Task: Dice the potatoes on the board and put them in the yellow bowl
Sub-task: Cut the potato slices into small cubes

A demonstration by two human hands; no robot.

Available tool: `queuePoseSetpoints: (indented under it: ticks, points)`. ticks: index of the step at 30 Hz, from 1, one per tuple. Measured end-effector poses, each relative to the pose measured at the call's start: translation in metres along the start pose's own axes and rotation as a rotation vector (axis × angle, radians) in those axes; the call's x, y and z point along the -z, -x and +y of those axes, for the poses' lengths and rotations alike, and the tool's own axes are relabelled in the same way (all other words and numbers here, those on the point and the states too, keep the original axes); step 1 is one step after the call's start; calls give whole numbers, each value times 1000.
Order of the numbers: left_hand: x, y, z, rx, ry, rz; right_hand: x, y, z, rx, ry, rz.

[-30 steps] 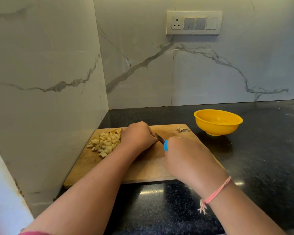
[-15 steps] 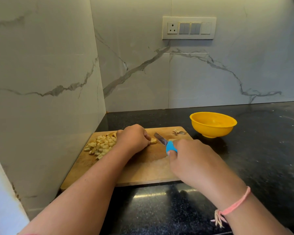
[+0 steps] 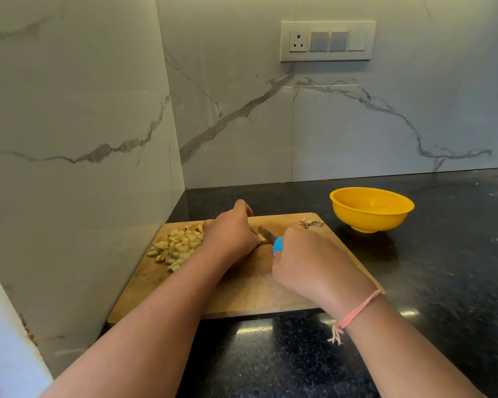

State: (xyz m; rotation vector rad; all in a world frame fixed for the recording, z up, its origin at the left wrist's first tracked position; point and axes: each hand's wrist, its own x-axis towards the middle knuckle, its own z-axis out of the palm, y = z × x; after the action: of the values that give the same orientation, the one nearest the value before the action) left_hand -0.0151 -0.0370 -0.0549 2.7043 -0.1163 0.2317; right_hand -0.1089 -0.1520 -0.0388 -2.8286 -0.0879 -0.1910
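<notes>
Right hand (image 3: 308,262) is clamped round the blue handle of the knife (image 3: 266,234), blade pointing away toward the board's far edge. Left hand (image 3: 230,234) is curled down over a small potato piece (image 3: 262,240) near the middle of the cutting board (image 3: 256,291). Only a sliver of it shows at the fingertips, right against the blade. Can't tell if steel is touching skin-side or potato-side.

Risks as I read them:
- The piece looks down to a stub, so fingertips sit just beside the edge. One slip or an off-line cut likely nicks a finger.
- A stub that small probably rocks or squirts out under pressure, and the blade then lands wherever.
- Both hands hide most of the cut line, so aim is partly blind.

Diced potato pile (image 3: 177,248) sits by the board's left edge, near the far left corner and close to the wall. A careless nudge from the left forearm could push cubes off that edge onto the black counter (image 3: 414,282).

Yellow bowl (image 3: 368,219) stands off the board, on the counter just past the far right corner, and looks empty. Nothing has been transferred yet. Dice must cross the whole board plus a gap, so expect drops there. Peel scraps (image 3: 311,224) lie at that same corner, on the route, and could get swept in with the dice. The bowl looks light, so a knock may skid it.
</notes>
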Motion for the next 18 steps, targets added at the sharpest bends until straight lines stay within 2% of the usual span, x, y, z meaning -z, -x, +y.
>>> queuePoseSetpoints:
  ticks: [9, 18]
  points:
    - [0, -1, -1, 9, -13, -10, 15, 41, 7, 67, 154, -119]
    - [3, -1, -3, 25, 43, -15, 18, 29, 5, 9, 67, -24]
